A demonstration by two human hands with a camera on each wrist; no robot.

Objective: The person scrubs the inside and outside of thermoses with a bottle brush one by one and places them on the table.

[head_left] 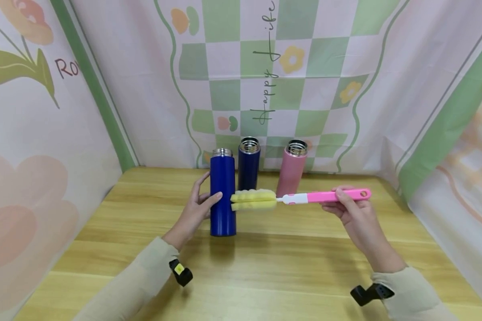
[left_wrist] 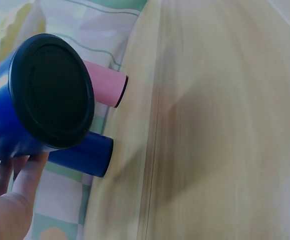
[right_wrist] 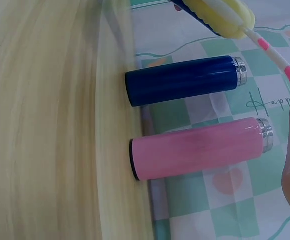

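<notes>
My left hand [head_left: 194, 211] grips a blue thermos bottle [head_left: 222, 196] upright, raised above the table; its dark base [left_wrist: 52, 90] faces the left wrist camera. No lid is on its steel mouth. With my right hand [head_left: 355, 218] I hold a bottle brush [head_left: 323, 196] level by its pink handle. The brush's yellow sponge head [head_left: 254, 199] points left, its end at the blue bottle's right side; whether they touch I cannot tell. Behind stand a dark blue bottle [head_left: 248, 165] and a pink bottle [head_left: 292, 167], both lidless and upright on the table.
The wooden table [head_left: 281, 272] fills the lower part of the head view. A patterned cloth [head_left: 291, 96] hangs along its back edge, with more cloth at both sides. Black wrist cameras [head_left: 180, 272] are strapped at both sleeves.
</notes>
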